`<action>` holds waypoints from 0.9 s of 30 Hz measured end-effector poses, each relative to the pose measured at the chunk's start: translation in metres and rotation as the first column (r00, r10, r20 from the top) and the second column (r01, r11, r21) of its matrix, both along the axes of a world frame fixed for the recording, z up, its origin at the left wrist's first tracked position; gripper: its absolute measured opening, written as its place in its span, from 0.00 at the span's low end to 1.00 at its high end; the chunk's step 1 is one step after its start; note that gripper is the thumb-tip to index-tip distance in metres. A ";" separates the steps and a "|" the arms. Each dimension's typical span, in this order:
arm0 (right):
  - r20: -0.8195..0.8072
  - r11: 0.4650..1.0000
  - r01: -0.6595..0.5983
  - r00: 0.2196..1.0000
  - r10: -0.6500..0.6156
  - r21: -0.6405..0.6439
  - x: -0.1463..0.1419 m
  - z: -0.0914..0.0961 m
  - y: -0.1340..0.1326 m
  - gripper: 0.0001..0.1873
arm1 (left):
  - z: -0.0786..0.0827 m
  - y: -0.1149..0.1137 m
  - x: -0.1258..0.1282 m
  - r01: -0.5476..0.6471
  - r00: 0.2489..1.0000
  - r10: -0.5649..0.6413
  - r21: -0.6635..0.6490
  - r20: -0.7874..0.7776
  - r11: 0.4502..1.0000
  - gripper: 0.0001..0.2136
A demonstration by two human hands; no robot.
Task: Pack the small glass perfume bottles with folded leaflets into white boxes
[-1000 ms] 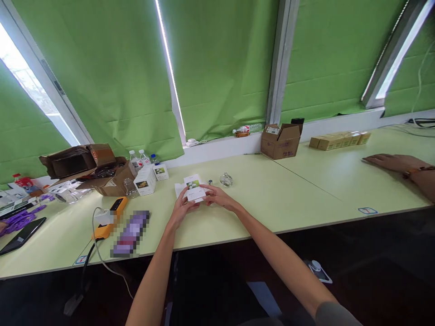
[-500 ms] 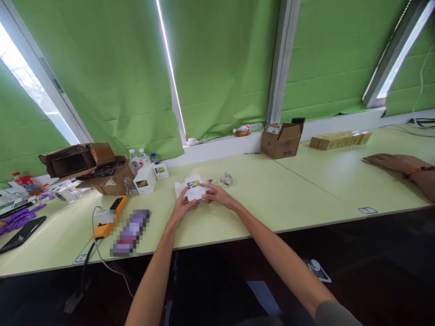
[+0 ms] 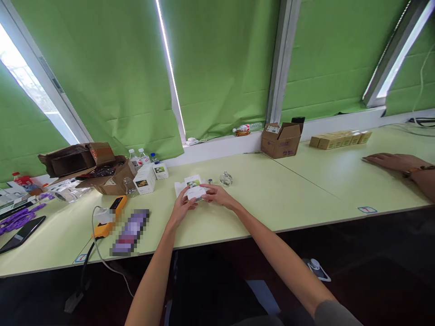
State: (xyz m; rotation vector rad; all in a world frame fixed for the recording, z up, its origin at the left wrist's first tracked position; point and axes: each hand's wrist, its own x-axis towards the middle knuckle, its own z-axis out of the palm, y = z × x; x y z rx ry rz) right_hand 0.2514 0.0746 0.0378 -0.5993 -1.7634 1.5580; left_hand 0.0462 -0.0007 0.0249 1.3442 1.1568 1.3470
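Both my hands hold a small white box (image 3: 195,190) with a green picture on top, just above the pale green table (image 3: 272,194). My left hand (image 3: 181,207) grips its near left corner, fingers closed on it. My right hand (image 3: 217,195) pinches its right side. A barcode shows on the box face turned toward me. A white sheet (image 3: 179,187) lies under the box. Just behind stand a small metal cap (image 3: 210,181) and a clear glass bottle (image 3: 226,179).
Left of my hands: two white boxes (image 3: 145,180), water bottles (image 3: 139,157), open cardboard boxes (image 3: 98,174), an orange power strip (image 3: 110,216), a black phone (image 3: 21,234). At the back, a cardboard box (image 3: 280,140) and yellow boxes (image 3: 340,139). Another person's hand (image 3: 390,161) rests flat far right.
The box has tipped in my hands, so its barcode face now turns toward me. My hands stay in about the same place. The other person's hand has not moved.
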 end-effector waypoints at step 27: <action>-0.004 0.999 0.030 1.000 -0.030 -0.034 0.002 -0.004 0.008 0.35 | 0.002 0.000 -0.001 -0.032 0.999 0.032 0.013 -0.007 0.999 0.32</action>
